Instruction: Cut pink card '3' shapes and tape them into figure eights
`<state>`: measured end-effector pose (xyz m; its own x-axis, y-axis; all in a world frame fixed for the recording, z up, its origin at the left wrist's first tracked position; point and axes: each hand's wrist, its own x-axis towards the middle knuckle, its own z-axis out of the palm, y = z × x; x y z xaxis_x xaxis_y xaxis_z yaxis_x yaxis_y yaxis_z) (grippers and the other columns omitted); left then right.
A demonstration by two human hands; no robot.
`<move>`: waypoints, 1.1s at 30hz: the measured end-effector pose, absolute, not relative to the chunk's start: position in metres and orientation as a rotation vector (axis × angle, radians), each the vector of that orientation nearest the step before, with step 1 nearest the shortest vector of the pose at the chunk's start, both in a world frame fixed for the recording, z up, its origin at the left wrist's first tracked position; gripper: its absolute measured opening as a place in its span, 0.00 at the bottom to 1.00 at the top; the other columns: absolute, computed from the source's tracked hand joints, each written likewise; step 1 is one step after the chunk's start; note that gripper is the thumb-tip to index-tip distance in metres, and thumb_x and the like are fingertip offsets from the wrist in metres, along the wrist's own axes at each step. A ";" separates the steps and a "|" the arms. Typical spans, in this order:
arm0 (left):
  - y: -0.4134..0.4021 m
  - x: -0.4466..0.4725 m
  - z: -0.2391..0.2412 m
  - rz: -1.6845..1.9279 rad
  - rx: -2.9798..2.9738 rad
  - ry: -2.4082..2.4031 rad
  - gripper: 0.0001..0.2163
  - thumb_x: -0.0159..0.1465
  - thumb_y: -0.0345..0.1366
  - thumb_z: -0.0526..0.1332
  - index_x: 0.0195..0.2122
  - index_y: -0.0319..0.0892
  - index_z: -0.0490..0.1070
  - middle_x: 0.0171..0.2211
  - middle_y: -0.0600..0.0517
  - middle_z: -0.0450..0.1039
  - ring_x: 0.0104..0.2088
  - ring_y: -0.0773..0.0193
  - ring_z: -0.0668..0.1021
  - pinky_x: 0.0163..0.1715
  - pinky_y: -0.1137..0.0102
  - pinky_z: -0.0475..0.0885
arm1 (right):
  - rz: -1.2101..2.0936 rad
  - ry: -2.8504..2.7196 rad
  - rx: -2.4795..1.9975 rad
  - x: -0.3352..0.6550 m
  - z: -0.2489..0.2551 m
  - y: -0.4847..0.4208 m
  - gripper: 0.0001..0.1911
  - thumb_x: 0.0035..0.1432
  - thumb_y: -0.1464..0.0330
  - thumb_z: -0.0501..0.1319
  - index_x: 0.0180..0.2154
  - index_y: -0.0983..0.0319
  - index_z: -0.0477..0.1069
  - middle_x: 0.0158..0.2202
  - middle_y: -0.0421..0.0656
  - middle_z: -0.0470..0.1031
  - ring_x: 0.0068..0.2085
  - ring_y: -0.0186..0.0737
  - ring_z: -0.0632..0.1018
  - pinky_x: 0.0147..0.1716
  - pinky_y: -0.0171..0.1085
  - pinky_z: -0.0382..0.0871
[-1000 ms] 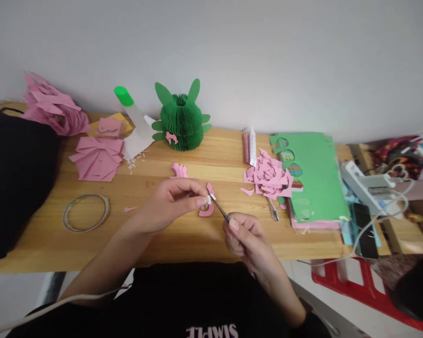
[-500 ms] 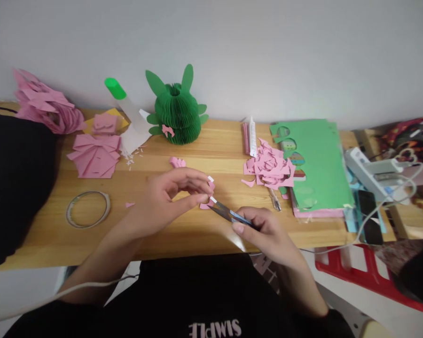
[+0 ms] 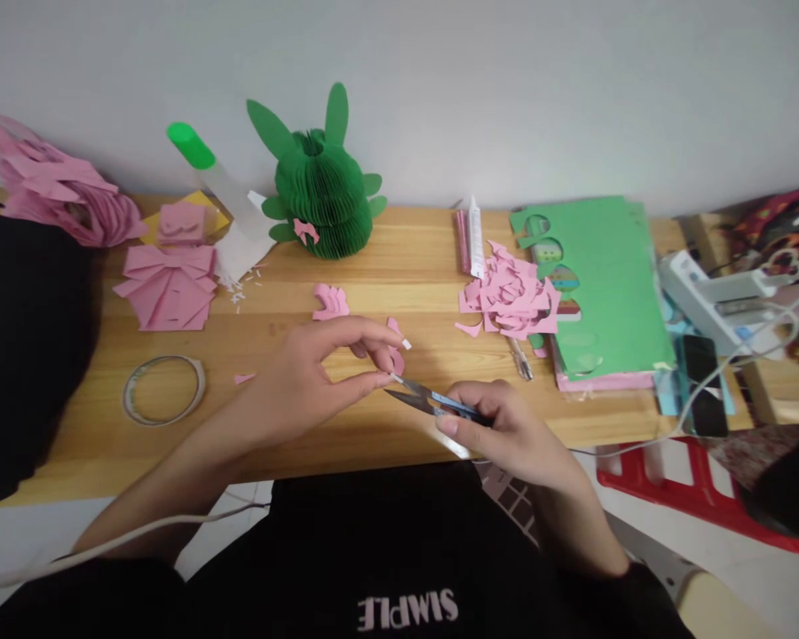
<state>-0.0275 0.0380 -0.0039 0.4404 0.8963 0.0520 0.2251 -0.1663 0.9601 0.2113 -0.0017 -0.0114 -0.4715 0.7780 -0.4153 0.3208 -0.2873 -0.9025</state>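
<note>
Head view. Your left hand (image 3: 299, 382) is over the wooden tabletop (image 3: 366, 437), thumb and index finger parted; one white scrap (image 3: 406, 343) sits at the index fingertip, a second white piece (image 3: 397, 378) at the thumb tip, though whether another finger pinches it cannot be told. Your right hand (image 3: 510, 430) is closed around the scissors (image 3: 419, 405), their slightly spread blades beside the thumb's piece. Behind the left fingers lies a partly hidden pink cut-out (image 3: 398, 359); farther back stands the green honeycomb figure (image 3: 323, 195).
</note>
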 end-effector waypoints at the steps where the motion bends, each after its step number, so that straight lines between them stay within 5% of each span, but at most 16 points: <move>1: 0.038 -0.027 -0.003 0.811 1.676 0.984 0.08 0.61 0.31 0.65 0.42 0.46 0.75 0.34 0.55 0.79 0.35 0.66 0.80 0.44 0.70 0.74 | 1.816 -1.614 -1.360 0.211 -0.012 -0.002 0.23 0.60 0.52 0.60 0.23 0.60 0.61 0.19 0.33 0.53 0.22 0.29 0.55 0.19 0.32 0.46; 24: 0.045 -0.034 -0.013 0.716 2.031 0.947 0.10 0.64 0.32 0.63 0.46 0.48 0.74 0.35 0.55 0.81 0.35 0.65 0.80 0.44 0.71 0.71 | 1.654 -1.726 -1.520 0.218 -0.016 -0.003 0.22 0.61 0.51 0.59 0.24 0.61 0.64 0.20 0.34 0.56 0.22 0.30 0.59 0.20 0.33 0.51; 28: 0.046 -0.038 -0.019 0.711 1.870 1.050 0.10 0.62 0.36 0.65 0.45 0.48 0.75 0.32 0.56 0.80 0.35 0.65 0.79 0.45 0.70 0.71 | 1.324 -1.884 -1.695 0.224 -0.031 -0.003 0.22 0.62 0.51 0.57 0.28 0.62 0.69 0.21 0.37 0.62 0.22 0.32 0.63 0.22 0.33 0.54; 33: 0.045 -0.042 -0.031 0.668 1.621 1.162 0.12 0.58 0.36 0.66 0.44 0.44 0.76 0.30 0.54 0.78 0.36 0.64 0.79 0.45 0.68 0.72 | 0.349 -1.938 -1.970 0.223 -0.082 -0.006 0.21 0.64 0.54 0.56 0.35 0.64 0.77 0.26 0.45 0.72 0.26 0.40 0.71 0.25 0.36 0.59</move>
<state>-0.0420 0.0451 -0.0306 0.3876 0.9156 -0.1069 0.3684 -0.0475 0.9285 0.2231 -0.0059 -0.0817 0.0315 0.9970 0.0709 0.9096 0.0008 -0.4154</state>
